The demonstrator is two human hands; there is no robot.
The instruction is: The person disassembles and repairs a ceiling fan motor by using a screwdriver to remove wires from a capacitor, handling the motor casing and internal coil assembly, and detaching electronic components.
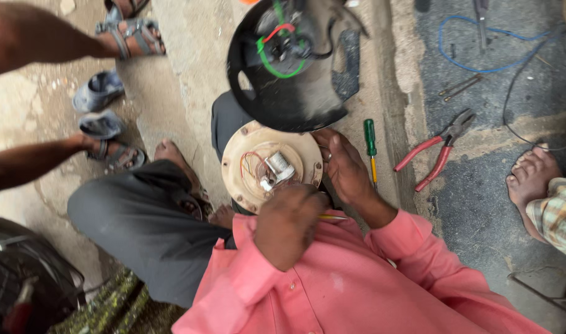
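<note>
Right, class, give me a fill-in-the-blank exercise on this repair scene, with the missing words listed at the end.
1. Both hands, the left hand and the right hand, work on a round ____-coloured metal disc with small wires inside.
2. The screwdriver lying on the ground has a ____ handle.
3. The pliers on the ground have ____ handles.
4. The person's shirt is ____.

Missing words: cream; green; red; pink

We see pink shirt sleeves (357,284), grey trousers (140,229). We note cream round cover (242,158) with red wires, black disc (283,99) with green and red wires. Screwdriver (370,139) green-handled, pliers (432,154) red-handled, cable (481,62) blue, neighbour's cloth (558,216) checked.
</note>
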